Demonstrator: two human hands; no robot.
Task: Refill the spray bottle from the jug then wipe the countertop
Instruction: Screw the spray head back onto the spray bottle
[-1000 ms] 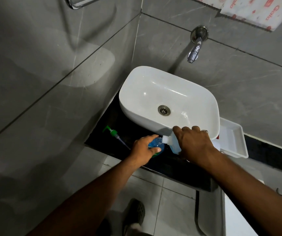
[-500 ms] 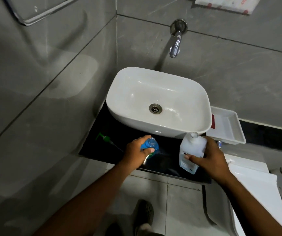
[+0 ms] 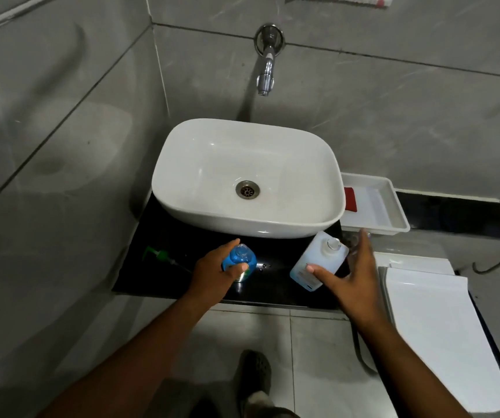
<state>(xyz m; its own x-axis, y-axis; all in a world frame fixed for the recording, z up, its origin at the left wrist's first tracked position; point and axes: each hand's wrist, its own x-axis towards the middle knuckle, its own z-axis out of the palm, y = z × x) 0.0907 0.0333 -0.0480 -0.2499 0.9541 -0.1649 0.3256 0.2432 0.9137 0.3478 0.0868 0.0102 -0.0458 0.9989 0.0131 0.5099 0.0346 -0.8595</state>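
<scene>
Left hand (image 3: 212,271) grips the upright, uncapped blue spray bottle (image 3: 240,260) on the countertop (image 3: 272,285), its green pump (image 3: 160,256) lying just beyond to its left, while the right hand (image 3: 352,276) opens around the jug (image 3: 319,260).

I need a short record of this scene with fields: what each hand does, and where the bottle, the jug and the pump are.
left hand: grips blue spray bottle, open top, upright
right hand: fingers spread, thumb touching white jug
jug: upright on black countertop, right of bottle
green pump: lying on countertop, left of bottle
basin: white, behind both
</scene>
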